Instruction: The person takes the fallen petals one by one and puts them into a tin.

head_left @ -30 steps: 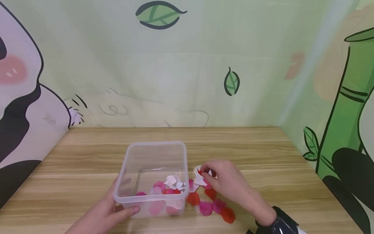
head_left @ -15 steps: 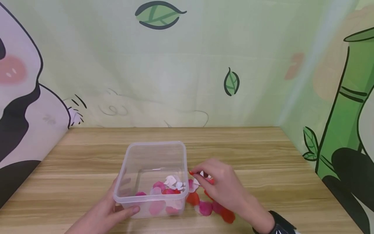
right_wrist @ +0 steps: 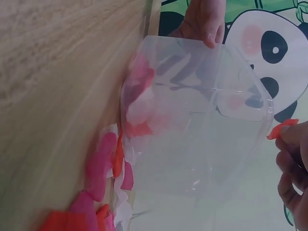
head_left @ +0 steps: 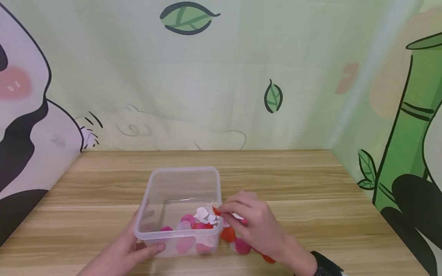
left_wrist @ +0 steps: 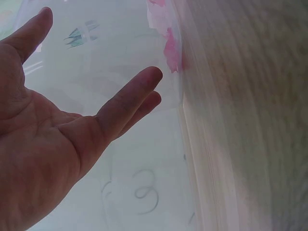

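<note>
A clear plastic box (head_left: pixel 193 232) stands on the table with white, pink and red fabric petals (head_left: pixel 188 219) inside. My left hand (head_left: pixel 132 245) holds its near left corner, thumb on the front wall and fingers along the left side. In the left wrist view the fingers (left_wrist: pixel 127 103) of that hand are stretched out against the box. My right hand (head_left: pixel 253 222) pinches a red petal (right_wrist: pixel 281 129) between thumb and forefinger at the box's right rim. Several loose petals (head_left: pixel 243 246) lie right of the box, partly hidden under my right hand.
The wood-grain table (head_left: pixel 293 172) reaches back to a printed cloth backdrop (head_left: pixel 221 96). A black band (head_left: pixel 326 264) is around my right wrist. Loose red and pink petals (right_wrist: pixel 101 168) lie close along the box's right wall.
My right hand has lifted the red petal from the loose petals and carried it left to the box's rim. The left hand and the box have stayed put.
</note>
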